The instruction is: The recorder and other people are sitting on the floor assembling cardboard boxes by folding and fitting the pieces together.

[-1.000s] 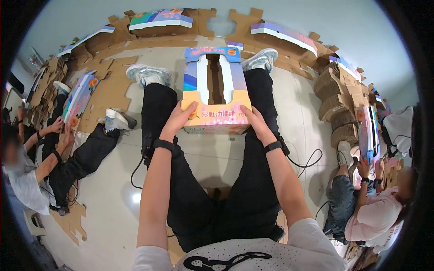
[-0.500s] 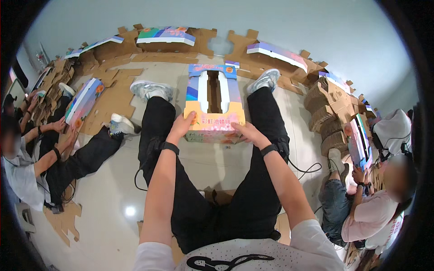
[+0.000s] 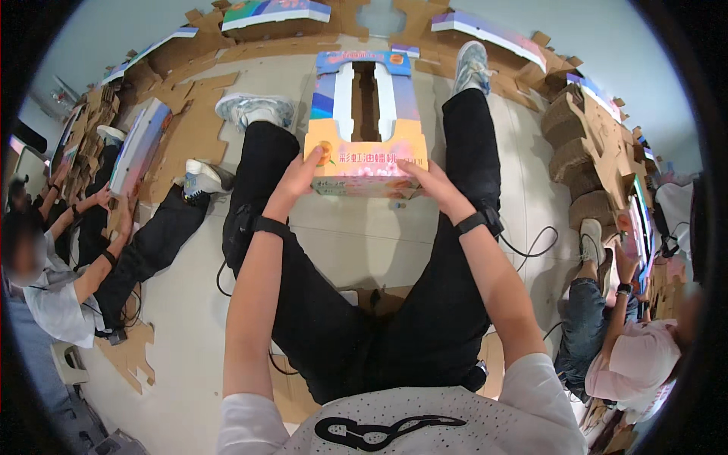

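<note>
Between my outstretched legs is a folded cardboard box, printed yellow, blue and purple with fruit and blossoms. A long opening with white edges runs down its top, and brown cardboard shows inside. My left hand grips the near left corner, thumb on the top and fingers along the side, partly hidden. At the near right corner my right hand holds the box the same way, with its thumb over the yellow panel. Both hands are closed on it.
Printed cardboard sheets line the wall. Stacked brown cardboard stands to the right. One co-worker on the left handles a printed box; another on the right holds one too. A black cable loops beside my right knee.
My view has tilted down, so the wall sits higher in the picture. Both hands keep hold of the box, which appears higher and slightly larger. The co-worker on the left has tilted their box.
</note>
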Action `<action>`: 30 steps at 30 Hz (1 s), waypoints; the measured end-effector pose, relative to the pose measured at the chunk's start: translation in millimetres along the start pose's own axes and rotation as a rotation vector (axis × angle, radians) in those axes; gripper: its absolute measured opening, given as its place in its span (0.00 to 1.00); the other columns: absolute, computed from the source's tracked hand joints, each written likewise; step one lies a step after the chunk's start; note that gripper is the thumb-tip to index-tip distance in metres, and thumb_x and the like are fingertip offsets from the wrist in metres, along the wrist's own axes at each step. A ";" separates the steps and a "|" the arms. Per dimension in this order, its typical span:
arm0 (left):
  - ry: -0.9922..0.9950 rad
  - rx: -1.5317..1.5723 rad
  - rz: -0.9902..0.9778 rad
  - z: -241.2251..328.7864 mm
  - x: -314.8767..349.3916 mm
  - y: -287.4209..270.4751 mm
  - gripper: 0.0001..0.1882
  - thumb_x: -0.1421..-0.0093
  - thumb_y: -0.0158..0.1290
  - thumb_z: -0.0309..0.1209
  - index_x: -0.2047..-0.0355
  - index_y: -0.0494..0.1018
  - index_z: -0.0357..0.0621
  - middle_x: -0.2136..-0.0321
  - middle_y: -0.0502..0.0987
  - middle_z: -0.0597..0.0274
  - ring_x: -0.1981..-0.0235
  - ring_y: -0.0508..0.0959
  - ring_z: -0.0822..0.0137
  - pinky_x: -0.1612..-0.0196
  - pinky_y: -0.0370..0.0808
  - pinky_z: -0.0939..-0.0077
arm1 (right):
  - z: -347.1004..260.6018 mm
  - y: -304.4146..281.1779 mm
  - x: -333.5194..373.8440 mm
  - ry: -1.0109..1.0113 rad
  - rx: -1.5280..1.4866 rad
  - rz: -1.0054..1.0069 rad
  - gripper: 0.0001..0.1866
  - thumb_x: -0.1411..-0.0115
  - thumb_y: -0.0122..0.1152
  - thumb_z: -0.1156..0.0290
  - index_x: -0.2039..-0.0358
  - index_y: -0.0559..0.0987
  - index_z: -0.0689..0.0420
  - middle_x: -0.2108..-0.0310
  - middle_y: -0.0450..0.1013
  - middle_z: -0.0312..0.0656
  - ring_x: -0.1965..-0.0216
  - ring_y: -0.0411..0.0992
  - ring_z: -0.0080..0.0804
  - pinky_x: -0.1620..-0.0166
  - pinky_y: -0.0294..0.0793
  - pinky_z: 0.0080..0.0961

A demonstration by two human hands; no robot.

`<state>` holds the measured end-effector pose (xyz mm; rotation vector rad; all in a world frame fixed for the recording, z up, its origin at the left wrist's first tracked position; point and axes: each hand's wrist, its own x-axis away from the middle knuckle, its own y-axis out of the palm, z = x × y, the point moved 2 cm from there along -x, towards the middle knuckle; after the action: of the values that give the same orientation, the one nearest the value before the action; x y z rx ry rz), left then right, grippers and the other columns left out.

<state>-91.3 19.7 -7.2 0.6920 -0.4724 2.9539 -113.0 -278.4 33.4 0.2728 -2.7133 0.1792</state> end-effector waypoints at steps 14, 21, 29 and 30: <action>0.201 0.116 -0.230 18.3 -41.3 3.1 0.39 0.28 0.36 0.59 0.36 0.65 0.34 0.42 0.73 0.58 0.42 0.72 0.66 0.41 0.70 0.68 | 9.3 -87.5 -59.9 -0.059 -0.238 -0.127 0.30 0.38 0.59 0.45 0.42 0.73 0.49 0.44 0.71 0.38 0.45 0.71 0.33 0.49 0.74 0.38; 0.549 -0.786 -0.141 3.8 -38.4 25.4 0.35 0.34 0.49 0.46 0.36 0.61 0.31 0.35 0.62 0.37 0.33 0.60 0.41 0.35 0.65 0.55 | -2.6 -147.6 -20.7 -0.152 -0.488 0.201 0.34 0.38 0.58 0.45 0.40 0.68 0.54 0.45 0.72 0.45 0.44 0.71 0.39 0.45 0.74 0.46; 0.637 -1.051 -0.133 -7.2 -25.2 39.9 0.41 0.42 0.58 0.46 0.34 0.59 0.36 0.32 0.55 0.40 0.35 0.60 0.38 0.41 0.72 0.50 | 64.6 -222.9 76.5 -0.295 -0.839 0.526 0.33 0.35 0.53 0.46 0.37 0.68 0.54 0.40 0.70 0.44 0.42 0.70 0.42 0.39 0.70 0.46; 0.641 -1.099 -0.073 -10.8 -24.5 41.6 0.41 0.43 0.59 0.46 0.35 0.59 0.37 0.33 0.57 0.41 0.34 0.60 0.39 0.41 0.73 0.51 | 77.9 -229.5 84.7 -0.298 -0.839 0.527 0.33 0.35 0.53 0.46 0.37 0.68 0.54 0.40 0.70 0.44 0.42 0.70 0.42 0.39 0.70 0.46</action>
<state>-79.6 -16.4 -38.9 -0.3303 -1.6523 2.0989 -169.3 -528.3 16.6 -0.7024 -2.7963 -0.8976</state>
